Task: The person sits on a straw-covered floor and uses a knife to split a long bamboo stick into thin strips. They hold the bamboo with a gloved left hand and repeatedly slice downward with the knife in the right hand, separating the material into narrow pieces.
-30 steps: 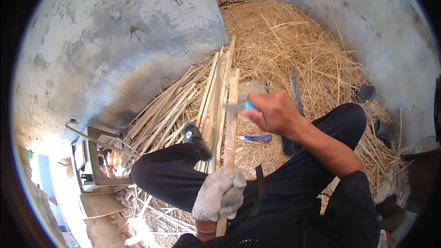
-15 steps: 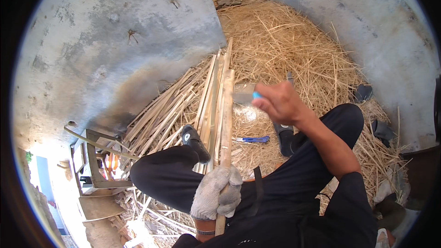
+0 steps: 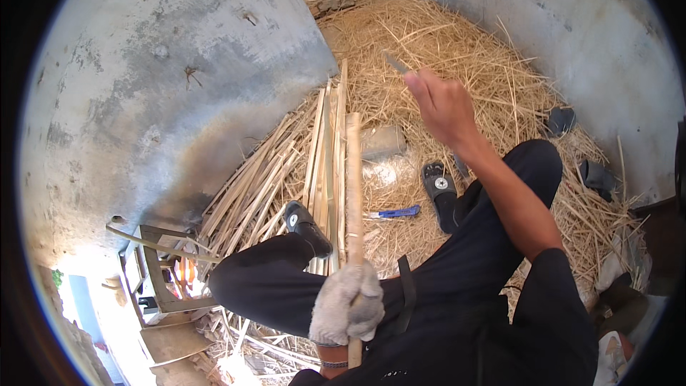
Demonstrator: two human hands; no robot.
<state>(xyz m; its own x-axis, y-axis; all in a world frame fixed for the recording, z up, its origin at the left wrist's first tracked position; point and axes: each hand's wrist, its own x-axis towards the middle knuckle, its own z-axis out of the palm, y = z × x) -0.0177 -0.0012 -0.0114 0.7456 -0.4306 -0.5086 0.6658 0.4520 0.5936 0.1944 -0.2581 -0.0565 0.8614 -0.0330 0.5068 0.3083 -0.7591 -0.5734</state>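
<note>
My left hand [image 3: 348,305], in a grey-white knitted glove, is closed around the lower part of a long pale bamboo strip [image 3: 354,193]. The strip points away from me between my bent legs, its lower end coming out below the glove. Bare and raised to the right of the strip's far end, my right hand [image 3: 449,109] is closed on a knife [image 3: 396,63]. Its blade points up and left, apart from the strip; the handle is hidden in my fingers. A blue utility knife [image 3: 397,212] lies on the ground between my feet.
More bamboo strips [image 3: 250,171] lie left of my feet, beside the grey wall [image 3: 164,50]. Thin shavings [image 3: 443,36] cover the ground ahead. A block [image 3: 384,143] sits beyond the utility knife. At lower left stands a wooden frame [image 3: 153,271]; dark shoes [image 3: 597,179] lie at right.
My right hand has moved up and away with the knife, whose blade was at the bamboo strip before. My left hand keeps its hold. My right foot has shifted slightly, and the view has tilted.
</note>
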